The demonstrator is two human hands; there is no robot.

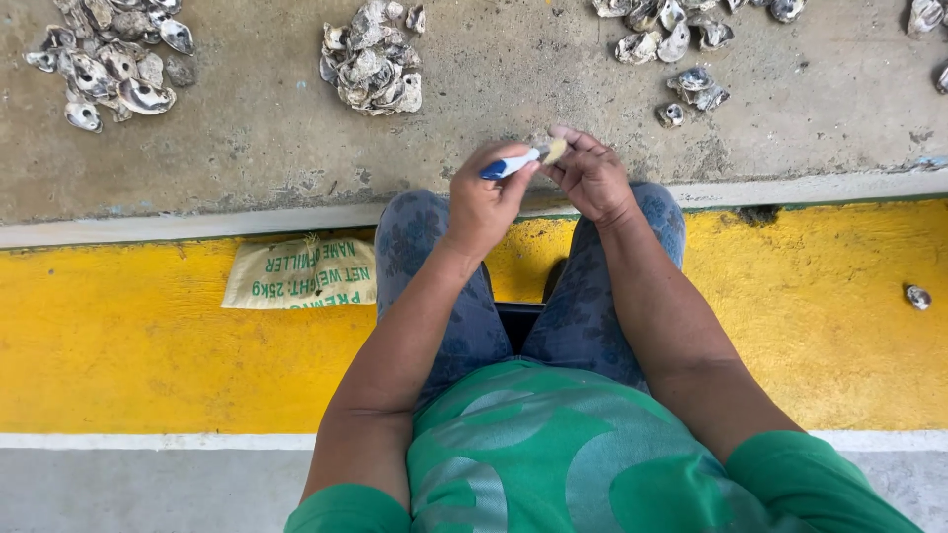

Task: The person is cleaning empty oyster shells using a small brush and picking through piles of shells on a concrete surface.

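Both hands meet above your knees: your left hand (484, 202) has its grip closed around a blue-and-white handled tool (513, 163), tip aimed right. Your right hand (592, 178) pinches a small pale piece (555, 149), just touching the tool's tip; what it is stays unclear. Far on the concrete floor (267, 138) lie oyster shell piles: far left (114, 59), center (370, 59), far right (671, 30). A yellowish sack (301, 273) lies left of your left knee, on the yellow strip (128, 336).

Three big shell piles (371, 59), one blue-handled knife (513, 164), one yellowish sack (301, 273), two hands (484, 202).
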